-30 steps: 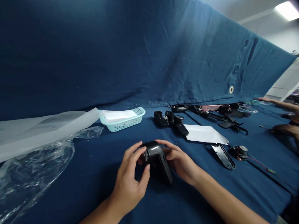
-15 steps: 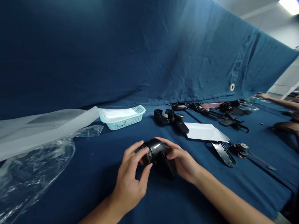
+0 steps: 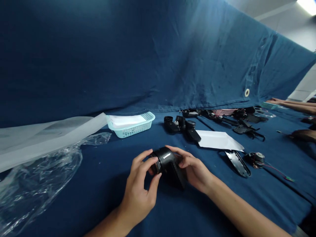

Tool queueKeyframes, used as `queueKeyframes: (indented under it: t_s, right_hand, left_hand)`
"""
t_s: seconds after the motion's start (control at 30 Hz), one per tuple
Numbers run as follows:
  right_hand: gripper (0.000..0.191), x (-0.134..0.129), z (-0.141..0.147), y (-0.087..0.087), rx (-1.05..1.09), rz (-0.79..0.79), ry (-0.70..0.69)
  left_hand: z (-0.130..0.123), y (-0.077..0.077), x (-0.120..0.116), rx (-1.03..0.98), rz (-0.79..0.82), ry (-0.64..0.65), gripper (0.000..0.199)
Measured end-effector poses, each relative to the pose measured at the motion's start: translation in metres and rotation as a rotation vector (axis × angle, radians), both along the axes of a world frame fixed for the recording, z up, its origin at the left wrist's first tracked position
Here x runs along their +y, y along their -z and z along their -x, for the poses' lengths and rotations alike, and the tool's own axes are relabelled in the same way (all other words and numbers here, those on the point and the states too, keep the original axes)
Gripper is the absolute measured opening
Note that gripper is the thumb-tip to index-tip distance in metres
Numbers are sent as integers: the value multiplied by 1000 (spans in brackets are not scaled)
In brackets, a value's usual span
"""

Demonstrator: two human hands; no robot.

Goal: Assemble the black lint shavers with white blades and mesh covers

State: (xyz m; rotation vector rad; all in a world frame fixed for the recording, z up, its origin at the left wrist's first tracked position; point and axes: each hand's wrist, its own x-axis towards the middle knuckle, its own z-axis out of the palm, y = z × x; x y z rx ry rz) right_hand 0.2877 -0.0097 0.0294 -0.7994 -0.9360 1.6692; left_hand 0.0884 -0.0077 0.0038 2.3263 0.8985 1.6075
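Note:
Between my hands is a black angled device (image 3: 166,157) with small white lettering on its rounded head. My left hand (image 3: 141,189) grips the ribbed ring at the head's left end, with the thumb below and fingers above. My right hand (image 3: 195,169) is wrapped round the device's right side and handle, its thumb near the top of the handle. The handle slants down to the right, just over the blue cloth. My right hand's fingertips are partly hidden behind the device.
A light blue basket (image 3: 133,130) holds white sheets. Clear plastic film (image 3: 46,184) lies left. Black parts (image 3: 191,130), a white sheet (image 3: 218,140), a black shell (image 3: 238,163) and a wired motor (image 3: 256,158) lie right. Another person's arms (image 3: 296,104) reach in far right.
The view has shifted slightly, so the table items appear a little further right. My hands keep the same hold on the device. The other person's arm at far right has moved.

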Motion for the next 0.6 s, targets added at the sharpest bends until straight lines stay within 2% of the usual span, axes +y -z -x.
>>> queueKeyframes:
  t_s: [0.27, 0.43, 0.6]
  right_hand:
    - [62, -1, 0, -2, -21, -29, 27]
    - [62, 0, -2, -3, -74, -75, 62]
    - [53, -2, -3, -3, -71, -107, 44]
  left_hand:
    - [-1, 2, 1, 7, 20, -41, 35]
    - [0, 8, 6, 130, -55, -107, 47]
    - [1, 11, 10, 270, -116, -190, 54]
